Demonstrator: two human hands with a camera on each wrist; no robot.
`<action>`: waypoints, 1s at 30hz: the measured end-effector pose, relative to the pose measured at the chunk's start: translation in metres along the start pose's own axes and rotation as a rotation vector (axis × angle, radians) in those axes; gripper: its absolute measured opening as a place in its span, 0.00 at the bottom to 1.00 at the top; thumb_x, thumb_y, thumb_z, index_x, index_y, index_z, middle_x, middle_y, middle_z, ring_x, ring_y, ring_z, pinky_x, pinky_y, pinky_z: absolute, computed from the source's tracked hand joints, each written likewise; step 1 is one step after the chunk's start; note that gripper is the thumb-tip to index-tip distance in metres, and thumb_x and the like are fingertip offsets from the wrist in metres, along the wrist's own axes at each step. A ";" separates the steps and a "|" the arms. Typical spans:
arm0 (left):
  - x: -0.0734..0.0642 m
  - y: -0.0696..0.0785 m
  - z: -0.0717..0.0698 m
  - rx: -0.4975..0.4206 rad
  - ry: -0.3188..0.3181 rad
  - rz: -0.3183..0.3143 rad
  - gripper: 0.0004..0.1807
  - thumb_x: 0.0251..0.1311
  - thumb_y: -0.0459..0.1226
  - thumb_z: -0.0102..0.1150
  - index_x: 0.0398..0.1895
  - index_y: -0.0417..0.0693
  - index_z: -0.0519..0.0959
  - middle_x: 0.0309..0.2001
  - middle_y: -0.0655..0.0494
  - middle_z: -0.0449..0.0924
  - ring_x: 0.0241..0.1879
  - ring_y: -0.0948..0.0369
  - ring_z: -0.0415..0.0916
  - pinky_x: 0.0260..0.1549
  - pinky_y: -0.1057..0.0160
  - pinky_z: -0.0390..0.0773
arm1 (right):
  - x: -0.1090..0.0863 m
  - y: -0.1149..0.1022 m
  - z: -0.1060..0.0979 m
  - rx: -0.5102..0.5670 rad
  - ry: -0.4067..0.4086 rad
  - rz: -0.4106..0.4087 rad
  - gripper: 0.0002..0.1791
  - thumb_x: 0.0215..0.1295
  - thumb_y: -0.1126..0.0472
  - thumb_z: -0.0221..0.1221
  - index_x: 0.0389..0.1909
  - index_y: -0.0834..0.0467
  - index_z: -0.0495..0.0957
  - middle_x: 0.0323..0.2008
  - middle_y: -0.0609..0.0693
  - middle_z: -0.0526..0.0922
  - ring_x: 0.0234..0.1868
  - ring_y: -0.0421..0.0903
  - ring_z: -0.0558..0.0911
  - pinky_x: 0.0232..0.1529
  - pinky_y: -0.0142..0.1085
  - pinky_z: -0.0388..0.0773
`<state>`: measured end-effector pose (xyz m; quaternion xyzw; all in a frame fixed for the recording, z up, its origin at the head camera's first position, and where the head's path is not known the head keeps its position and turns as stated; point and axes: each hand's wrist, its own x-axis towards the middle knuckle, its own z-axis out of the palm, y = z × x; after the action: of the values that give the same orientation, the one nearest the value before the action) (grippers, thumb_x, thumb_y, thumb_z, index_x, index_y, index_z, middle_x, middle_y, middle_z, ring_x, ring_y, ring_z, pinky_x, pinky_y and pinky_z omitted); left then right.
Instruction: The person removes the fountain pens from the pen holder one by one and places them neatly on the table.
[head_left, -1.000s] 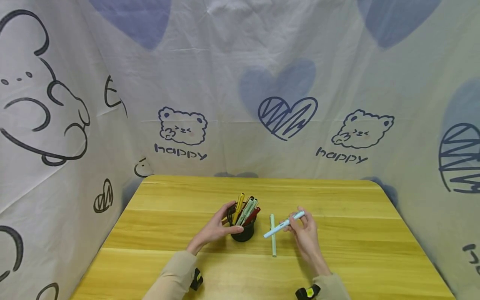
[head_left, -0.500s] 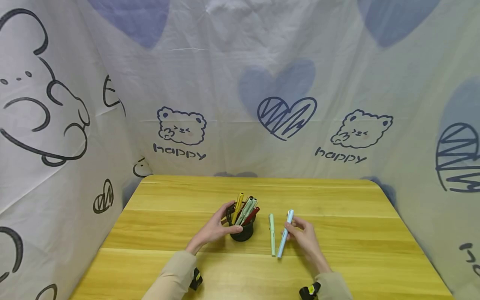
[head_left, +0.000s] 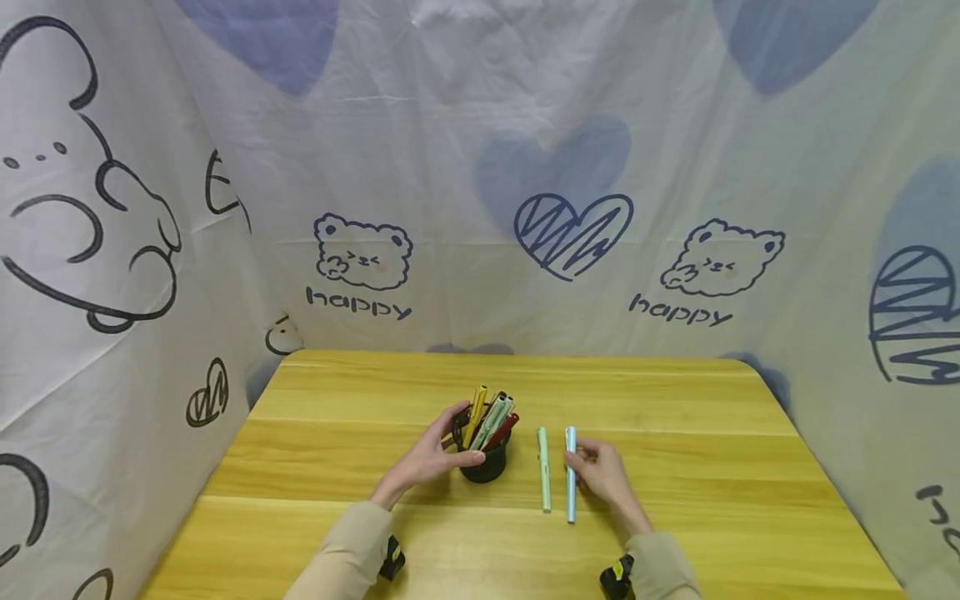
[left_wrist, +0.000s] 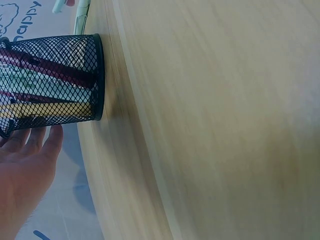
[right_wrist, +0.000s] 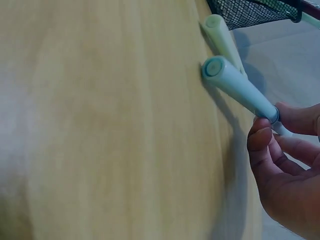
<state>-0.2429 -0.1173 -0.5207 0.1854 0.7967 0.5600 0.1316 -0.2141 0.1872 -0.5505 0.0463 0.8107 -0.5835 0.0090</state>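
Pen point(head_left: 572, 493), light-blue, slim, pinched in right hand point(head_left: 603, 473), near-parallel beside pale-green slim pen point(head_left: 544, 471); left hand point(head_left: 429, 458) grips black round mesh cup point(head_left: 483, 469); likely lining-up step, next calls for loosening pinch

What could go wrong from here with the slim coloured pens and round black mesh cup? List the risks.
The slim light-blue pen, pinched by the right hand, could roll into the slim pale green pen close beside it when released.

The black mesh cup might tip if the left hand holding it shifts, since its leaning pens rise above the rim.
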 end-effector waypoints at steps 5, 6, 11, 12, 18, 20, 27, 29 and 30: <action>0.000 -0.001 0.001 -0.002 -0.002 -0.009 0.51 0.59 0.44 0.72 0.80 0.51 0.52 0.80 0.44 0.50 0.79 0.41 0.50 0.75 0.37 0.57 | 0.002 0.003 0.002 -0.041 -0.020 -0.003 0.17 0.67 0.72 0.59 0.55 0.74 0.78 0.21 0.52 0.78 0.16 0.40 0.70 0.15 0.28 0.69; 0.000 -0.001 0.001 -0.003 -0.003 -0.008 0.51 0.59 0.44 0.72 0.80 0.50 0.52 0.80 0.44 0.50 0.79 0.41 0.50 0.75 0.38 0.57 | 0.002 0.004 0.003 -0.051 -0.023 -0.004 0.17 0.67 0.71 0.59 0.54 0.74 0.79 0.21 0.52 0.78 0.15 0.40 0.70 0.15 0.28 0.68; 0.001 -0.001 0.001 -0.011 -0.011 -0.006 0.50 0.59 0.43 0.72 0.80 0.50 0.52 0.80 0.43 0.51 0.78 0.40 0.51 0.75 0.37 0.58 | 0.001 0.003 0.003 -0.118 -0.030 -0.019 0.13 0.68 0.69 0.60 0.50 0.72 0.81 0.21 0.51 0.79 0.16 0.39 0.71 0.16 0.28 0.69; 0.001 -0.001 0.001 -0.013 -0.011 -0.004 0.50 0.60 0.42 0.71 0.80 0.50 0.52 0.80 0.43 0.51 0.78 0.39 0.51 0.74 0.36 0.58 | 0.001 0.003 0.003 -0.130 -0.030 -0.023 0.13 0.68 0.69 0.60 0.50 0.71 0.81 0.21 0.51 0.79 0.16 0.39 0.72 0.16 0.28 0.69; 0.001 -0.002 0.001 -0.018 -0.018 0.003 0.50 0.60 0.42 0.71 0.80 0.49 0.52 0.80 0.43 0.51 0.78 0.40 0.51 0.74 0.37 0.58 | 0.001 0.004 0.004 -0.171 -0.019 -0.032 0.12 0.66 0.69 0.61 0.48 0.71 0.82 0.23 0.52 0.80 0.17 0.39 0.73 0.17 0.28 0.70; 0.001 -0.002 0.001 -0.018 -0.022 0.002 0.50 0.60 0.42 0.71 0.80 0.48 0.51 0.80 0.43 0.51 0.78 0.41 0.51 0.75 0.37 0.58 | 0.001 0.005 0.005 -0.188 -0.014 -0.027 0.14 0.66 0.68 0.61 0.50 0.71 0.81 0.23 0.52 0.81 0.18 0.39 0.74 0.17 0.28 0.70; 0.001 -0.001 0.001 -0.018 -0.017 0.004 0.50 0.60 0.41 0.71 0.80 0.48 0.51 0.80 0.43 0.50 0.78 0.40 0.51 0.75 0.37 0.58 | 0.004 0.006 0.006 -0.240 -0.017 -0.016 0.19 0.67 0.65 0.62 0.56 0.72 0.78 0.24 0.51 0.78 0.19 0.40 0.74 0.18 0.28 0.69; 0.001 -0.001 0.001 -0.017 -0.015 0.004 0.50 0.60 0.42 0.71 0.80 0.50 0.52 0.80 0.43 0.50 0.78 0.40 0.51 0.75 0.37 0.58 | 0.005 0.006 0.007 -0.251 -0.012 -0.010 0.20 0.67 0.65 0.62 0.56 0.71 0.78 0.24 0.51 0.77 0.19 0.40 0.75 0.18 0.28 0.69; 0.000 -0.001 0.000 -0.017 -0.016 0.003 0.50 0.60 0.42 0.71 0.80 0.49 0.51 0.80 0.43 0.50 0.78 0.40 0.51 0.75 0.37 0.58 | 0.005 0.006 0.008 -0.256 -0.009 -0.010 0.20 0.67 0.65 0.62 0.56 0.72 0.78 0.24 0.51 0.77 0.19 0.40 0.75 0.18 0.28 0.69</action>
<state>-0.2433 -0.1170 -0.5217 0.1898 0.7905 0.5654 0.1390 -0.2192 0.1818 -0.5587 0.0382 0.8787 -0.4756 0.0155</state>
